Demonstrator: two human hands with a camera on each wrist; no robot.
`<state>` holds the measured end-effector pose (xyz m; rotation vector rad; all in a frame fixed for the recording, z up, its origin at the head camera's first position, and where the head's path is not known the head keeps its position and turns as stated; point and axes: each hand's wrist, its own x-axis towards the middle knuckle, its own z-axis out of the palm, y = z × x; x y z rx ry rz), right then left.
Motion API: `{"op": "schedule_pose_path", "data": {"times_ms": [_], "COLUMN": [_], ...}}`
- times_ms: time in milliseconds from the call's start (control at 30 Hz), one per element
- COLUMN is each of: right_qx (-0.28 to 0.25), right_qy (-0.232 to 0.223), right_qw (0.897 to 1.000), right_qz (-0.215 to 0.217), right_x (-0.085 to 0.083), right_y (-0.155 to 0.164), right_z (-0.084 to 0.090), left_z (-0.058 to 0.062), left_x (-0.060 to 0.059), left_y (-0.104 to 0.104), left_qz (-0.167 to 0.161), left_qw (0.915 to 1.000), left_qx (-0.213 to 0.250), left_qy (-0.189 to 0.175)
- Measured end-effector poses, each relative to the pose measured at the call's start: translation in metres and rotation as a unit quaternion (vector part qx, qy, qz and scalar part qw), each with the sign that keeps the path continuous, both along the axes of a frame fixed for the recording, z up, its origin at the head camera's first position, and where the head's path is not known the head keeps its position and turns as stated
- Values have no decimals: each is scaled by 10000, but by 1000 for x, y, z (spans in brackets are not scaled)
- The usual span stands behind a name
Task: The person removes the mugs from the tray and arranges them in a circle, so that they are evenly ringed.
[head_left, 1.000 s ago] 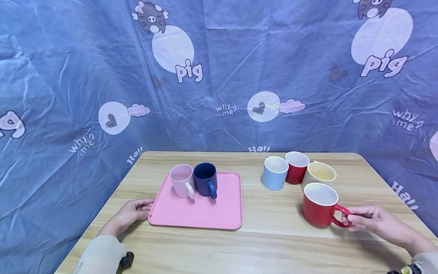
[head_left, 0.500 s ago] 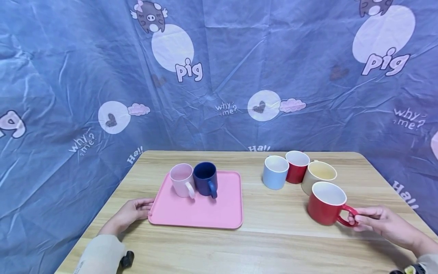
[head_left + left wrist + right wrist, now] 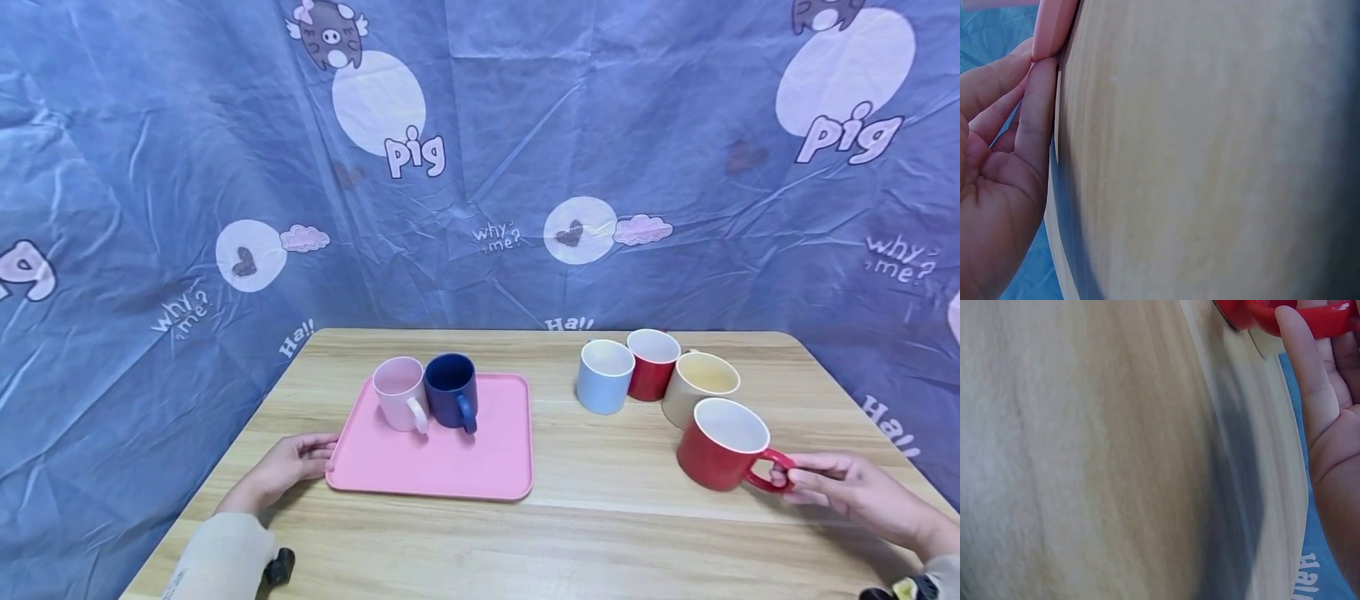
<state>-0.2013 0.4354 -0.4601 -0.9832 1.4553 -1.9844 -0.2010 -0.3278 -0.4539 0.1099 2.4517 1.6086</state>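
Right hand (image 3: 840, 492) pinches red mug (image 3: 722, 445) by its handle — mug has slid rightward, away from tray (image 3: 438, 462). Left hand (image 3: 288, 465) unchanged, relaxed fingers touching tray edge.

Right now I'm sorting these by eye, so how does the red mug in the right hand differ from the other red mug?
The near red mug is gripped by its handle by the right hand; the far red mug is untouched. The near one stands apart; the far one sits between other mugs. Both are upright, white inside.
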Motion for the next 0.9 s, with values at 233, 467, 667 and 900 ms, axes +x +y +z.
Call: {"op": "schedule_pose_path", "data": {"times_ms": [233, 467, 667, 900], "right_qx": [-128, -110, -184, 342], "right_qy": [-351, -374, -286, -374], "right_qw": [9993, 9991, 9992, 9972], "right_qz": [38, -161, -213, -547], "right_x": [-1, -2, -3, -4], "right_y": [2, 4, 5, 10], "right_z": [0, -1, -3, 7], "left_z": [1, 1, 1, 1], "left_x": [0, 0, 0, 0], "left_y": [0, 1, 1, 0], "left_qz": [36, 75, 87, 34], "left_qw": [10000, 10000, 10000, 10000], "left_qx": [-22, -29, 5, 62], "left_qy": [-5, -16, 0, 5]}}
